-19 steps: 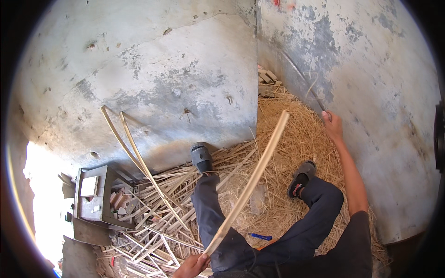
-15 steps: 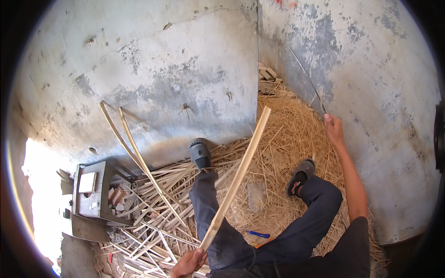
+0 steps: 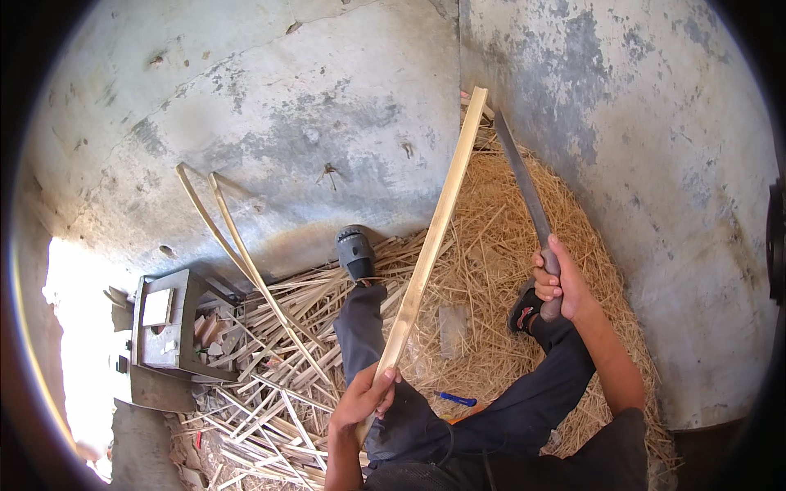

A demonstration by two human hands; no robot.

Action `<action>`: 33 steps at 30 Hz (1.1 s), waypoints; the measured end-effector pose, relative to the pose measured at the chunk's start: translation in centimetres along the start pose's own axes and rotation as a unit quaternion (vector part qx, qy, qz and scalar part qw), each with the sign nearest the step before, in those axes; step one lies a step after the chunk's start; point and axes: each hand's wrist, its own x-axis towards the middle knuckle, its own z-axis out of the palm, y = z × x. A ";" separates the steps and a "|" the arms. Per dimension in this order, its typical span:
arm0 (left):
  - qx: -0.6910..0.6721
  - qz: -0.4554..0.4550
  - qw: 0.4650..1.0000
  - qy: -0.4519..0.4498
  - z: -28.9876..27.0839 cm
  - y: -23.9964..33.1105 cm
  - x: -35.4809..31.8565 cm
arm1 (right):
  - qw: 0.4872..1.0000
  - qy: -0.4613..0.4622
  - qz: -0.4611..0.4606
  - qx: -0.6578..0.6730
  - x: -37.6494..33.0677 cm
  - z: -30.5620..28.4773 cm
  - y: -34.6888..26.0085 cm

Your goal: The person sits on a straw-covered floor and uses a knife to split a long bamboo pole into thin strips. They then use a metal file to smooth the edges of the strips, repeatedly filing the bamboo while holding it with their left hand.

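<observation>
Long pale strip (image 3: 435,237), held aslant above left leg (image 3: 358,327), lower end clasped in curled fingers of left hand (image 3: 366,399). Opposite: long dark blade (image 3: 524,182), handle wrapped by closed fingers of right hand (image 3: 561,281). Beneath: straw-like shavings (image 3: 491,245). Farther left: grey box-like stand (image 3: 164,348).

Lettering, labels, numerals, signs: none is legible anywhere in the frame. Red mark (image 3: 525,318) on dark shoe (image 3: 521,304), right of centre: too small to read.
</observation>
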 end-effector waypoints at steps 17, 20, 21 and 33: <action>-0.078 0.023 0.996 -0.047 1.3 2.5 -0.4 | 0.980 0.056 -0.161 -0.102 -0.9 3.0 4.2; -0.088 0.027 0.995 -0.045 1.5 3.1 -0.4 | 0.977 0.049 -0.185 -0.099 -1.2 3.5 4.3; -0.084 0.031 0.995 -0.042 1.5 3.3 -0.3 | 0.976 0.046 -0.189 -0.095 -1.3 3.7 4.3; -0.076 0.048 0.994 -0.058 1.8 3.5 0.0 | 0.923 -0.046 -0.319 -0.208 -2.2 3.8 5.0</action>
